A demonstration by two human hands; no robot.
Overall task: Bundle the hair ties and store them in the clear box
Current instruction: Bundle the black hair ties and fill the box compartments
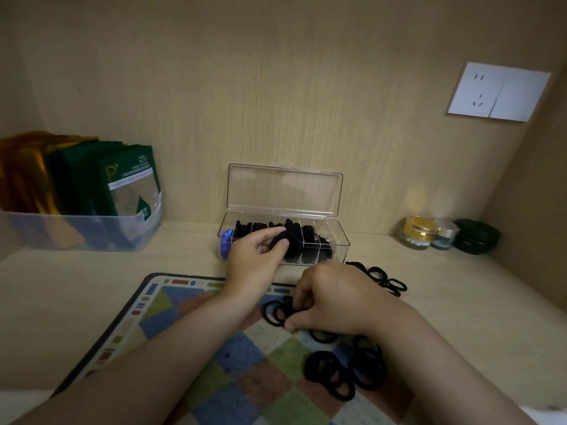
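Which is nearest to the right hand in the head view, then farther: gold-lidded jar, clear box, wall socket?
1. Clear box, just beyond the right hand.
2. Gold-lidded jar, back right on the shelf.
3. Wall socket, high on the back wall, right.

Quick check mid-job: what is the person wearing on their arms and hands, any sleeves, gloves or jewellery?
Nothing is worn that shows. The left hand and the right hand are bare, with no gloves or rings. No sleeve, watch or bracelet appears anywhere down to the frame's bottom edge.
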